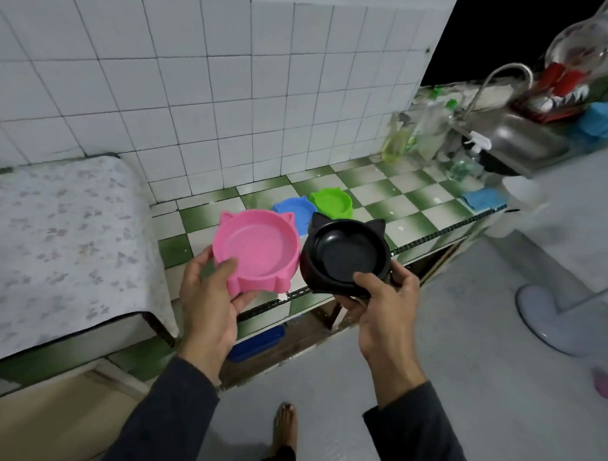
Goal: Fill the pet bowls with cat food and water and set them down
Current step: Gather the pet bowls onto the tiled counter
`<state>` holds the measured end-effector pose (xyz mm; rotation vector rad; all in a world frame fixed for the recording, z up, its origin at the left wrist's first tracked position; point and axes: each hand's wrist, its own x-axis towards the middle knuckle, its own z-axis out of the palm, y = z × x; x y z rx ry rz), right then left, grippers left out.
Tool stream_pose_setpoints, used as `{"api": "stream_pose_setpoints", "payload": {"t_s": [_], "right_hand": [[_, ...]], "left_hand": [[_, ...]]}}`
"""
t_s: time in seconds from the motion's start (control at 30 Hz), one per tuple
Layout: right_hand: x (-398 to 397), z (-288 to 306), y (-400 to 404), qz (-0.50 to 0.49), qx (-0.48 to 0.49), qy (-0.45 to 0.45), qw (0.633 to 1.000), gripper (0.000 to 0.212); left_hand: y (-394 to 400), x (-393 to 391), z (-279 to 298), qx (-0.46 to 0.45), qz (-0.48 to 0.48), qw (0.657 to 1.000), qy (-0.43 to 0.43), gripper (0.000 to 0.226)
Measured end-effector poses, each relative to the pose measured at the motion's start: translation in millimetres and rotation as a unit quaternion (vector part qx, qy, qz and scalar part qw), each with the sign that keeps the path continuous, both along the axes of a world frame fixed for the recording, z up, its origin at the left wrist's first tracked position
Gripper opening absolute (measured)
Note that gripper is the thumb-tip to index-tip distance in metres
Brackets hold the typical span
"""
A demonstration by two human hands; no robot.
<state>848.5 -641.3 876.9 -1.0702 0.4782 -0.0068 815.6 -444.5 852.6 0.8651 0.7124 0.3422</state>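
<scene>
Pink plastic sits pinched in the left hand (209,292): its fingers (225,267) curl over the near rim of the pink bowl (257,251), thumb inside. The right hand (384,302) clamps the black bowl (346,254) likewise. Both bowls look empty and are held level above the worktop (417,196) edge, probably for filling; blue bowl (289,207) and green bowl (331,200) wait behind, sink (519,138) farther right.
</scene>
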Motion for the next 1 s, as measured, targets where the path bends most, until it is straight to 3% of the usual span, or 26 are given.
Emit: {"api": "stream_pose_setpoints", "payload": {"t_s": [0.43, 1.0], "right_hand": [[129.2, -14.4, -62.4, -0.038, -0.033, 0.042, 0.998, 0.056], [256.4, -59.9, -94.0, 0.027, -0.009, 0.073, 0.997, 0.056]], "left_hand": [[-58.9, 141.4, -17.5, -0.016, -0.053, 0.998, 0.011, 0.046], [-95.9, 232.5, -61.5, -0.015, 0.034, 0.999, 0.025, 0.052]]}}
